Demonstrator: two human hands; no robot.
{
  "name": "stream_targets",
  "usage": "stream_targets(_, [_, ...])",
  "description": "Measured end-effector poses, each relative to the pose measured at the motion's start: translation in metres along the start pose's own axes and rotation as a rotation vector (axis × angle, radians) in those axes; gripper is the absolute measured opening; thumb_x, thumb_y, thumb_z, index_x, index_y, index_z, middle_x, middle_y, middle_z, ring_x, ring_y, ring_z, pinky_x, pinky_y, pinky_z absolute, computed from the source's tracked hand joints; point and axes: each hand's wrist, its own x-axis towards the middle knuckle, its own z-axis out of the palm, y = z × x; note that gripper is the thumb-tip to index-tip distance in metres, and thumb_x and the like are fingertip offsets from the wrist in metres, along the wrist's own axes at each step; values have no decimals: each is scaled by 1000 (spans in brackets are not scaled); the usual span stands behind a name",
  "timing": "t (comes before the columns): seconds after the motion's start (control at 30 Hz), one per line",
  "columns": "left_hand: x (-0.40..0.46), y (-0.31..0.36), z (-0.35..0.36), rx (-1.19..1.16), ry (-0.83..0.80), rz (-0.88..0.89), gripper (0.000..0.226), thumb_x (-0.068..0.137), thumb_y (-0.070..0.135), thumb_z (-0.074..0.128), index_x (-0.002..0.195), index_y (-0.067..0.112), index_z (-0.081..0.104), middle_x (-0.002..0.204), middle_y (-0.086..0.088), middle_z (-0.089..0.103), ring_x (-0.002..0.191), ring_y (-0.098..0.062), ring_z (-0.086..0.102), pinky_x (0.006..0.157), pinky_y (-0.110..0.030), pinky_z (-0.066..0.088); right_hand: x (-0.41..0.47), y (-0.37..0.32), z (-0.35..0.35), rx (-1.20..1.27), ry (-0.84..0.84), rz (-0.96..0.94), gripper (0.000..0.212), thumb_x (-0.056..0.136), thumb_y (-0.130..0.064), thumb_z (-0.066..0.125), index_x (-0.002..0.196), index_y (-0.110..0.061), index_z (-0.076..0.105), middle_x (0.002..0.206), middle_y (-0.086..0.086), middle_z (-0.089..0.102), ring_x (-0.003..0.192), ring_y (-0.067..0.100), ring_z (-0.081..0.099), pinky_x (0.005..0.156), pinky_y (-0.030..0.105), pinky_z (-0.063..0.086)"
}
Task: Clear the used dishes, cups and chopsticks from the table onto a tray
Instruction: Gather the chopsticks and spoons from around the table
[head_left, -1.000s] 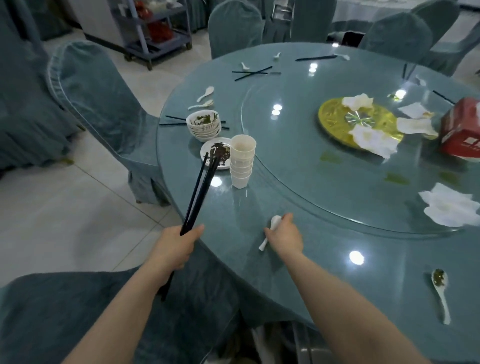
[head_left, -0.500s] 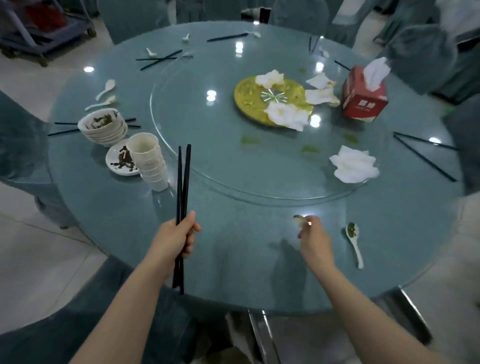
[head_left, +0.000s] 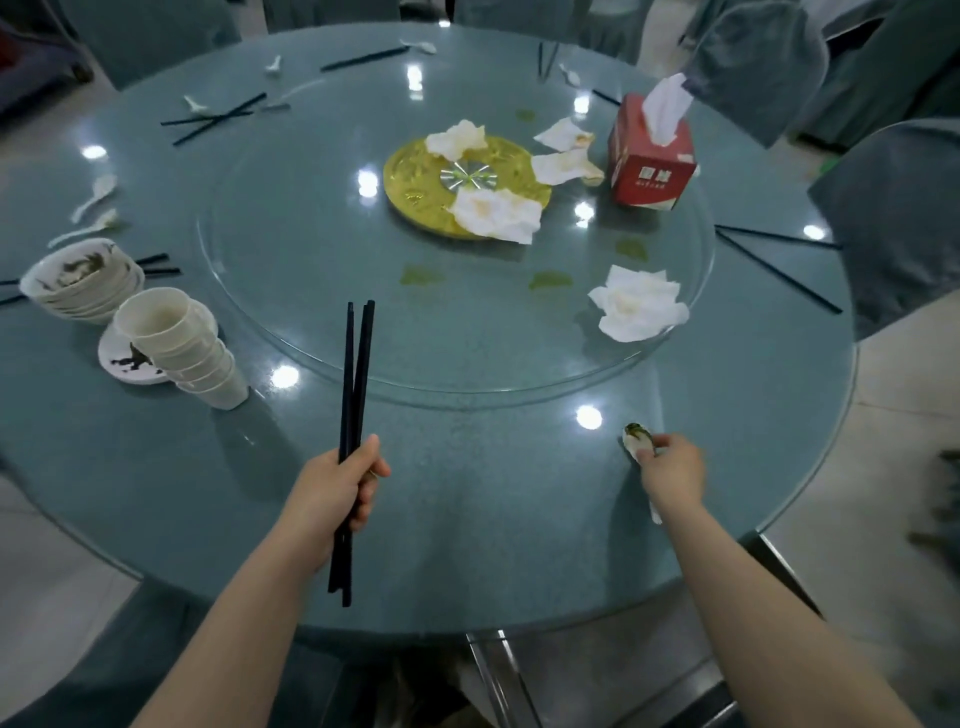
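Note:
My left hand (head_left: 337, 488) grips a bundle of black chopsticks (head_left: 356, 374), tips pointing away over the table. My right hand (head_left: 672, 470) holds a white spoon (head_left: 635, 436) with green residue in its bowl, low over the near right of the round teal table (head_left: 493, 519); whether a second spoon lies in that hand is hidden. At the left stand stacked white cups (head_left: 179, 351), stacked bowls (head_left: 83, 283) and a soiled small plate (head_left: 119, 358). Loose spoons (head_left: 96, 189) and more chopsticks (head_left: 218, 117) lie further back. No tray shows.
A glass turntable (head_left: 311, 291) carries a gold disc (head_left: 415, 192), crumpled napkins (head_left: 636, 304) and a red tissue box (head_left: 652, 156). Two chopsticks (head_left: 779, 265) lie at the right edge. Covered chairs (head_left: 898, 218) ring the table.
My right hand lifted a spoon from the near edge, moved right along the table and now closes over the soiled spoon there. The view swung right; my left hand keeps the chopsticks.

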Motion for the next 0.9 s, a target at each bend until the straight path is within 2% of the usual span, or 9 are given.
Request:
stream_targets(0.07, [-2,-2,-2,-5,1,1,35,97,35,50,75,8,55,46,3,41,38,-11,36,37,-21,28,-2,-2,3,-49,-17,-45,24,87,-26,65,94,-4,68,95,20,66,93,37,61,77,38,49])
stream_targets(0.17, [-8,-4,-6,13,-6,14,35,97,36,49,74,10,55,46,3,42,39,-11,36,37,-22,29,-19,-4,8,17,-60,-67,14,91,-25,59,91,-10,58,92,13,63,89,33,60,70,34,41])
stream_targets(0.27, [-17,-6,-11,18,-21,37,34,96,37,49,75,11,55,47,4,42,40,-10,35,37,-22,29,-48,-5,8,249,-130,-89,14,95,-18,53,84,-20,45,82,7,67,66,24,63,61,32,46])
stream_targets(0.37, [-33,-9,-15,-7,-62,70,33,97,36,50,77,10,55,49,4,41,39,-9,31,34,-21,26,-84,-5,-3,324,-147,-160,13,95,-14,50,86,-21,44,73,3,66,46,13,57,50,30,48])
stream_targets(0.47, [-57,-14,-18,-24,-108,95,34,97,36,49,77,10,54,48,4,40,38,-9,30,33,-20,25,-123,-2,-23,287,-127,-275,9,94,-13,51,96,-22,50,73,0,65,52,13,58,46,21,46])
stream_targets(0.57, [-87,-24,-21,-61,-143,121,34,97,36,49,77,9,54,46,4,41,35,-8,31,32,-19,25,-168,4,-51,212,-119,-382,14,95,-14,50,103,-23,57,75,-5,66,64,19,63,54,33,54])
stream_targets(0.7, [-130,-30,-18,-54,-210,167,34,98,35,48,79,8,56,45,4,44,35,-8,34,34,-18,26,-226,16,-98,136,2,-479,13,97,-21,48,93,-31,57,70,-12,65,53,4,58,58,31,52])
stream_targets(0.8, [-161,-26,-7,-45,-272,207,32,98,35,48,79,10,57,45,5,45,36,-8,34,34,-19,26,-262,27,-136,109,91,-481,16,96,-21,47,88,-33,54,69,-13,65,45,1,55,56,27,48])
stream_targets(0.9, [-194,-16,10,-61,-343,254,32,99,33,47,79,10,56,44,5,45,34,-7,33,35,-16,25,-294,34,-177,70,159,-472,13,95,-22,49,89,-31,57,70,-15,65,57,6,59,59,29,48])
